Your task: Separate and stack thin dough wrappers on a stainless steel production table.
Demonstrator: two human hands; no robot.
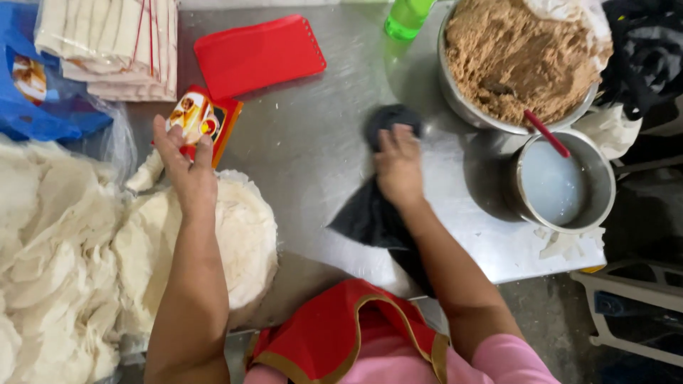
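My right hand presses flat on a dark cloth spread on the steel table. My left hand hovers with fingers spread over a round stack of thin white wrappers, close to a red and orange printed box. It holds nothing that I can see.
A big metal bowl of brown crumbly filling and a smaller pot of cloudy liquid with a red utensil stand at the right. A red flat board, a green bottle, stacked white sheets and loose wrapper scraps lie around.
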